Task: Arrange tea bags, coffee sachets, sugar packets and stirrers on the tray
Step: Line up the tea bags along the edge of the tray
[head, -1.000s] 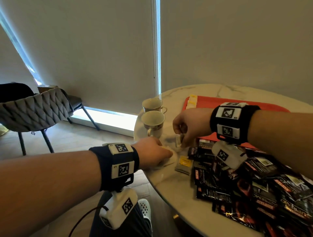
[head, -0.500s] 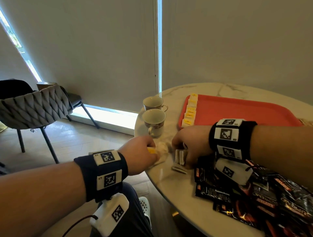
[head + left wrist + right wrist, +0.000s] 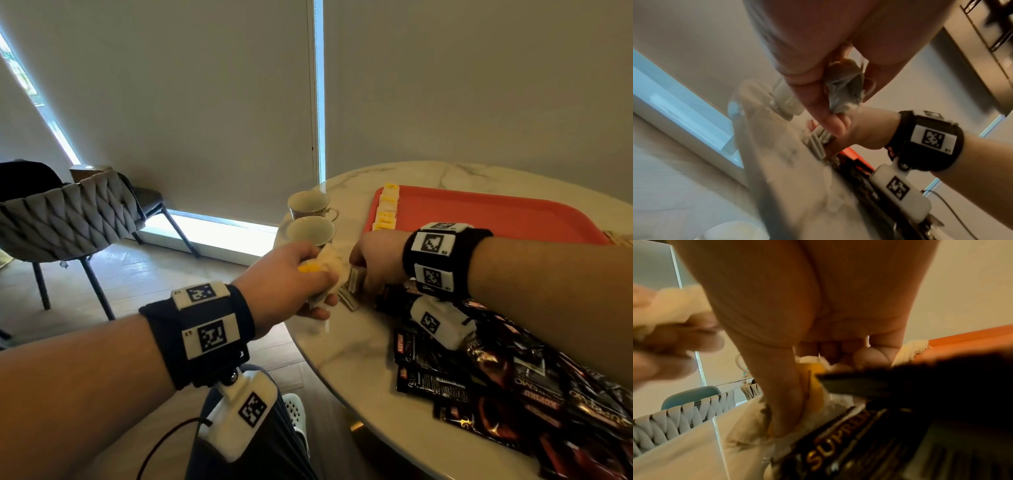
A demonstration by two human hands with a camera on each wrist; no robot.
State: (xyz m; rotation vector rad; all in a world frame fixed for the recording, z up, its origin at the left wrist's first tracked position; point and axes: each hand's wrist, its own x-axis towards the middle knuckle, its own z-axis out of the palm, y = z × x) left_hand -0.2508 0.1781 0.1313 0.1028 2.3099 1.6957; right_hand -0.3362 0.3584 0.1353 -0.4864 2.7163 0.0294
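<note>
My left hand point(image 3: 291, 277) clenched round a bunch of tea bags point(image 3: 329, 270), above the table's point(image 3: 359, 353) left edge | my right hand point(image 3: 375, 262) pinching upright tea bags point(image 3: 354, 279) on the table beside coffee sachets point(image 3: 513, 387) | tray point(image 3: 496, 216) at far edge, tea bag row point(image 3: 387, 212) along its left rim

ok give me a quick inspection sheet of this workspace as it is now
surface: round white marble table.
job's things: red plastic tray with a row of yellow-tagged tea bags along its left edge; black coffee sachets heaped on the table; more tea bags under the hands; sugar packets and stirrers not identified.
clutter: two white teacups beside the tray.
grippers: left hand grips tea bags; right hand pinches a stack of tea bags.
cables: thin cable from the left wrist camera.
surroundings: grey woven chair, blinds, wooden floor.
</note>
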